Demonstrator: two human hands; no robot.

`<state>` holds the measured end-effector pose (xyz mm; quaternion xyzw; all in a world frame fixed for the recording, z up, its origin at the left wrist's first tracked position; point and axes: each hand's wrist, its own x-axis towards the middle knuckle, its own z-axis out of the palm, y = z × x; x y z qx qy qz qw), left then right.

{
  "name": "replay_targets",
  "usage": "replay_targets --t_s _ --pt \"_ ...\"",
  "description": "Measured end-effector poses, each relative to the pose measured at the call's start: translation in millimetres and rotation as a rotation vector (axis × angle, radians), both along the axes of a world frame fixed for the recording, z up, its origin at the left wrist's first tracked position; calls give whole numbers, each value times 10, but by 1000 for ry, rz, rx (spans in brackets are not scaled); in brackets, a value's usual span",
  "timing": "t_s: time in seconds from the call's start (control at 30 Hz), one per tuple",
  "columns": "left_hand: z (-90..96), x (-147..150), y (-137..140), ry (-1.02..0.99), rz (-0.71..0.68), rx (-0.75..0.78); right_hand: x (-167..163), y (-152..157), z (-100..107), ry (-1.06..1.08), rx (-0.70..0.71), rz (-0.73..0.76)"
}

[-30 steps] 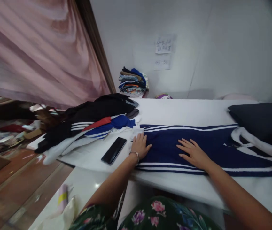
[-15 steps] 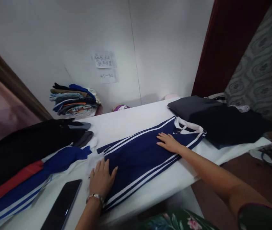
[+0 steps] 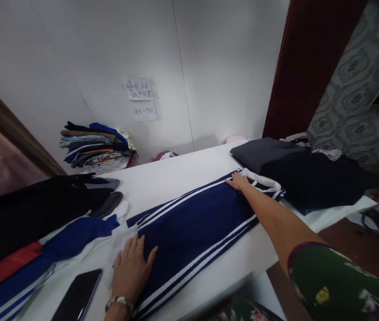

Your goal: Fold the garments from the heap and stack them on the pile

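Observation:
A navy blue garment (image 3: 189, 223) with white stripes down both edges lies folded lengthwise on the white table (image 3: 156, 183). Its white collar (image 3: 263, 180) is at the far right end. My left hand (image 3: 132, 264), with a bracelet on its wrist, rests open on the garment's near-left end, thumb apart from the fingers, beside a bit of white cloth (image 3: 122, 237). My right hand (image 3: 238, 181) lies on the upper striped edge just left of the collar, fingers stretched out over the cloth.
A phone (image 3: 77, 296) lies left of my left hand. Black (image 3: 38, 207) and blue clothes (image 3: 82, 236) are heaped at the left. Behind them stands a folded stack (image 3: 97, 145). Dark clothes (image 3: 312, 178) lie at the right. Handwritten papers (image 3: 142, 98) hang on the wall.
My right hand has slid from the middle of the garment near the collar up to its far striped edge. The left hand stays on the near-left end. The view has shifted slightly.

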<state>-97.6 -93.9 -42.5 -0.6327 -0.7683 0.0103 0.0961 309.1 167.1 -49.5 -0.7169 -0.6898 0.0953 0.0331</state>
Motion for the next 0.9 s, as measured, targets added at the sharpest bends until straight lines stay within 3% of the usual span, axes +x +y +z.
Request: replay_targets --t_s 0.1,0.23,0.33,0.5,0.63,0.73,0.9 --pt "-1 -8 -4 -7 1 4 25 9 -4 6 -8 -2" --pt "-27 -27 -10 -12 -19 34 -43 -108 137 26 -10 17" --pt "-35 -26 -7 -21 -19 41 -212 -371 168 34 61 81" --pt "-18 -10 9 -53 -20 31 -462 -893 39 102 71 332" --pt "-4 -3 0 -57 -26 43 -515 -1151 78 136 97 329" --pt "19 6 -12 -64 -30 42 -573 -1334 103 147 177 441" --pt "58 20 -13 -76 -34 45 -663 -1542 20 165 116 489"
